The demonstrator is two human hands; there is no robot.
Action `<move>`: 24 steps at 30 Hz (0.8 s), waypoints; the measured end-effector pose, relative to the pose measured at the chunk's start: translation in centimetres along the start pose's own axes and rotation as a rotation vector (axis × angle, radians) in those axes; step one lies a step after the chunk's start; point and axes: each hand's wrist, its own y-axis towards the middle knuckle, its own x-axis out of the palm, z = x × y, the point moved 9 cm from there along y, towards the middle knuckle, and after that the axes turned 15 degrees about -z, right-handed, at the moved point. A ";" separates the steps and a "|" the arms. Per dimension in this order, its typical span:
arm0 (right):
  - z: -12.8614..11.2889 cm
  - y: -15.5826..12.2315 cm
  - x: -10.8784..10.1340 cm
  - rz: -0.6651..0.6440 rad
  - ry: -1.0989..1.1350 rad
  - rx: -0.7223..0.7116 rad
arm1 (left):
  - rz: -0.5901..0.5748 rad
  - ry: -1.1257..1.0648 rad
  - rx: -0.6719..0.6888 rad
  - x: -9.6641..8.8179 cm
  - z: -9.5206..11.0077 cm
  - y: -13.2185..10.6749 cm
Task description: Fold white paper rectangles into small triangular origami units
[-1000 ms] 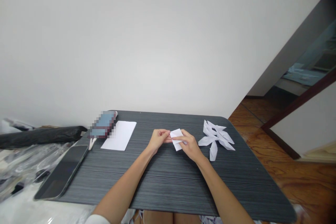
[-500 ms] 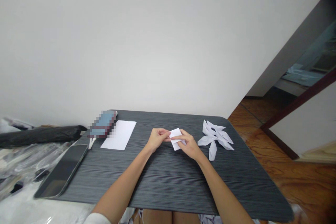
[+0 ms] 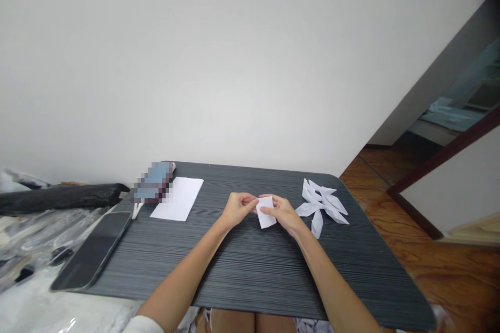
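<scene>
A: State the position of the small white paper rectangle [image 3: 269, 220].
B: It lies between the two hands, over the middle of the dark, wood-grained surface [image 3: 234, 270]. Its long axis runs away from the person, the far end leaning slightly left.
A: Condition of the hands?
B: Both are closed on the paper. The bare left hand [image 3: 237, 209] pinches at its far left corner. The bare right hand [image 3: 286, 214] grips from the right side, thumb laid across the upper face.
A: Which is nearer?
B: Neither; both touch it. The right covers more of it.
A: Adjacent items?
B: Just beyond the right hand, a loose cluster of white, pointed folded-paper pieces [image 3: 330, 203]. Well to the left, a flat white paper sheet [image 3: 177, 203]; nearer the left edge, a black, glass-faced phone [image 3: 94, 252].
A: Limits of observation?
B: The right fingers beneath the paper are largely hidden, so its underside and inner folds cannot be verified. Whether it rests on the surface or is held above, I cannot tell. A blue-and-dark-red object [image 3: 153, 184] overlapping the sheet is masked by coarse blocks. White scraps [image 3: 312, 325] below the near edge are cut off.
</scene>
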 end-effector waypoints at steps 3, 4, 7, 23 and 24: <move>0.6 0.0 0.0 -0.033 0.021 0.055 | -0.020 0.066 0.010 0.0 0.3 0.0; 0.7 0.0 0.0 -0.043 0.019 0.068 | -0.020 0.090 0.014 0.0 0.4 0.0; 0.3 -0.1 0.2 -0.044 -0.025 0.067 | 0.001 0.177 0.027 -0.3 0.9 -0.1; -4.1 -1.3 0.1 0.115 -0.753 -0.098 | -0.157 0.480 -0.059 -0.2 1.8 -0.1; -4.8 -1.6 0.0 0.157 -0.844 -0.129 | -0.153 0.496 -0.041 -0.3 2.0 -0.1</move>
